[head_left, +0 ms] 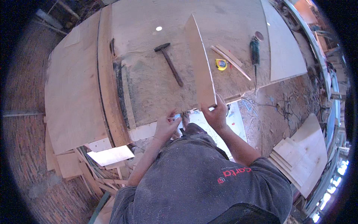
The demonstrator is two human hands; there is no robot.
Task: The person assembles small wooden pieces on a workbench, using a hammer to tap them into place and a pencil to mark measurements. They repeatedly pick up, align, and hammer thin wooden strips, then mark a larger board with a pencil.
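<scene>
My left hand (167, 124) is half-curled at the counter (147, 100)'s near edge; I can't tell whether its fingertips pinch anything. The thin board (201, 61) stands edgewise over the counter, probably light and stiff, best gripped by its edges; its right face is hidden. My right hand (216, 114) pinches its near end.
</scene>
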